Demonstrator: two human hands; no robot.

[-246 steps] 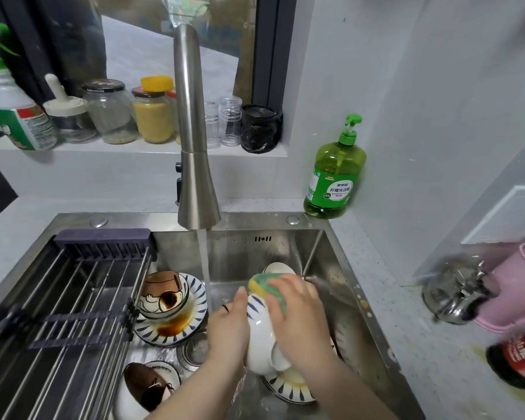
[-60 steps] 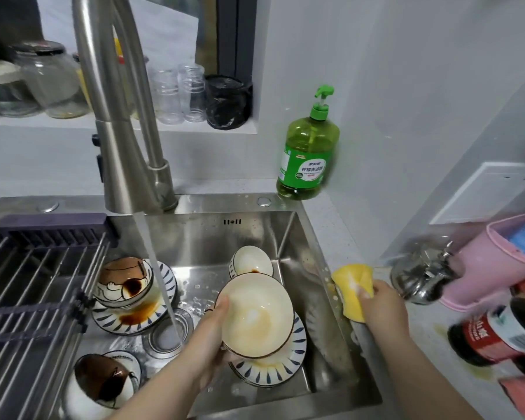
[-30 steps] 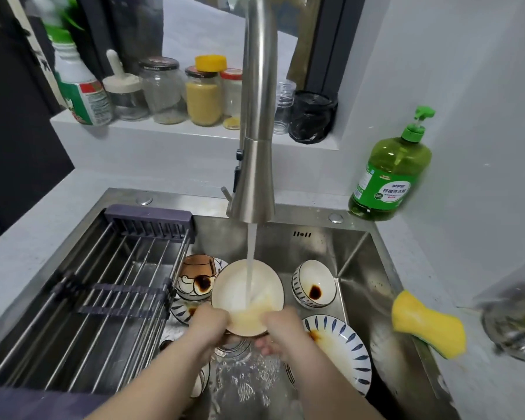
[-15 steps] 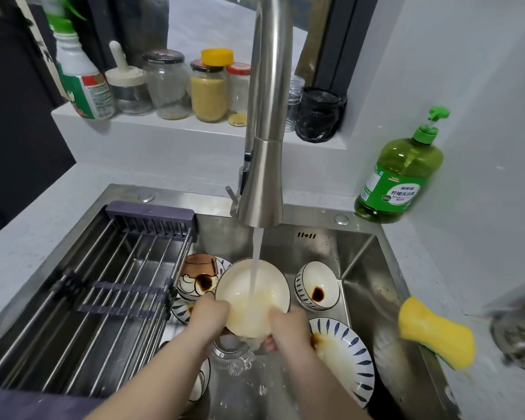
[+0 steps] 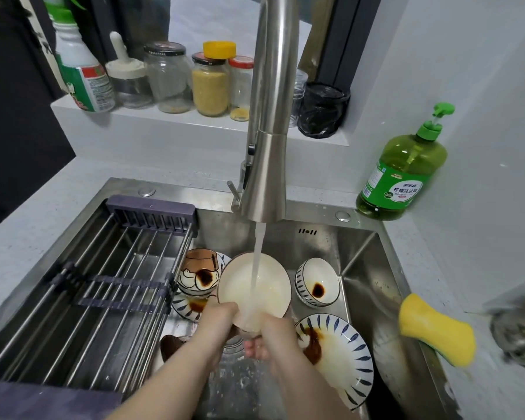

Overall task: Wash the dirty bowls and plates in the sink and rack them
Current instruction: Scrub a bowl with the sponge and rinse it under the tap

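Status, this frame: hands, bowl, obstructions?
Left hand and right hand both grip the cream bowl under the running tap. Stained striped plate lies just below. Sponge on the right rim, clear of the hands.

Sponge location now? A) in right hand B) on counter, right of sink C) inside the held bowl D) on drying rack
B: the yellow sponge lies on the counter at the right edge of the sink; the left hand and right hand both hold the bowl under the tap.

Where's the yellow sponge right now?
Head view, right side: the yellow sponge lies on the sink's right rim, below the green soap bottle and beside a blurred metal object.
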